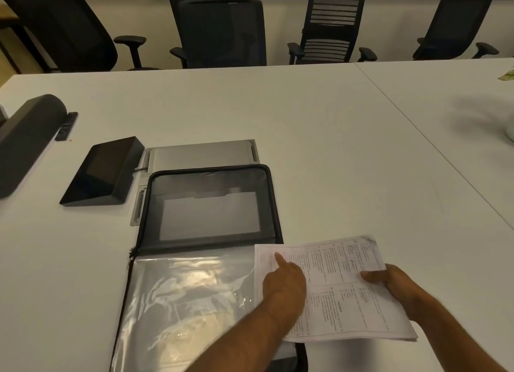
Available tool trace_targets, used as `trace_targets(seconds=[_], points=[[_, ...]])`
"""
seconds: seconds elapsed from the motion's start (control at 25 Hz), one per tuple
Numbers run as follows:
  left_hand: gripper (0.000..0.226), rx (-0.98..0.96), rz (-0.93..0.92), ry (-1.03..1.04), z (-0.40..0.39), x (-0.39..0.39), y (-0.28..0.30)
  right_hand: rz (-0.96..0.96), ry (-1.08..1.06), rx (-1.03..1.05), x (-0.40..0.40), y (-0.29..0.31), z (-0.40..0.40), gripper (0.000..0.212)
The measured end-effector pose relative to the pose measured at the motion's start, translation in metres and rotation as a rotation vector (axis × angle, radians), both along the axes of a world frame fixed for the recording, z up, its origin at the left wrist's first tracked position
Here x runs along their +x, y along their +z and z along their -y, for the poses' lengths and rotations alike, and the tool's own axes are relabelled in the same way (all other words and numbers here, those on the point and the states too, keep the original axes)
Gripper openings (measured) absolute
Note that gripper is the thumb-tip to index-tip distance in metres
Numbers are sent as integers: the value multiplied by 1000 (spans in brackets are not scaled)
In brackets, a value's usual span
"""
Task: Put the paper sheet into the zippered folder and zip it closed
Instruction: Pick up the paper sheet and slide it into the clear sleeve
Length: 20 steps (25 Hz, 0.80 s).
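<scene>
The black zippered folder [211, 204] lies open on the white table, its far flap showing a pocket and its near half covered by clear plastic sleeves [189, 293]. A printed paper sheet [342, 293] overlaps the folder's right edge. My left hand [283, 282] rests on the sheet's left part with the index finger stretched out and pressing on it. My right hand [389, 281] grips the sheet's right edge, thumb on top.
A black wedge-shaped device [103, 171] and a grey flat panel [203, 154] lie just beyond the folder. A dark cylindrical speaker [25, 141] and a remote [66, 126] sit far left. Several office chairs [222, 32] line the table's far edge.
</scene>
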<state>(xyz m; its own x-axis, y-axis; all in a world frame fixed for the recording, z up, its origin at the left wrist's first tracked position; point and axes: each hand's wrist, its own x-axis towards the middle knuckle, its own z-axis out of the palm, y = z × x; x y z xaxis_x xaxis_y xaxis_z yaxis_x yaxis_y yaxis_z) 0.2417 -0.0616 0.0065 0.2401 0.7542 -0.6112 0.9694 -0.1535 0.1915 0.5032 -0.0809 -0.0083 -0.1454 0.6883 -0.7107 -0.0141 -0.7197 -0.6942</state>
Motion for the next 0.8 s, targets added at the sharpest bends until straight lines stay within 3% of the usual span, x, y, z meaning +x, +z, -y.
trace_targets(seconds=[0.08,0.2,0.44,0.6,0.72,0.8], points=[[91,11,65,31,7,-1,-1,-32,-28,-45,-12,-5,3,43],[96,41,119,-80,16,-5,-4,-28,5,8,-36,-11,3,44],[117,197,231,-70,24,-11,-31,337,92,155,-125,-19,-6,42],[121,259,238,-19,27,-10,-48,356,184,257,-173,-21,-2,50],[115,289,283,-2,26,-19,-49,335,40,136,-168,-18,-3,34],[114,333,342,14,29,-26,-48,418,-104,98,-161,-23,0,33]])
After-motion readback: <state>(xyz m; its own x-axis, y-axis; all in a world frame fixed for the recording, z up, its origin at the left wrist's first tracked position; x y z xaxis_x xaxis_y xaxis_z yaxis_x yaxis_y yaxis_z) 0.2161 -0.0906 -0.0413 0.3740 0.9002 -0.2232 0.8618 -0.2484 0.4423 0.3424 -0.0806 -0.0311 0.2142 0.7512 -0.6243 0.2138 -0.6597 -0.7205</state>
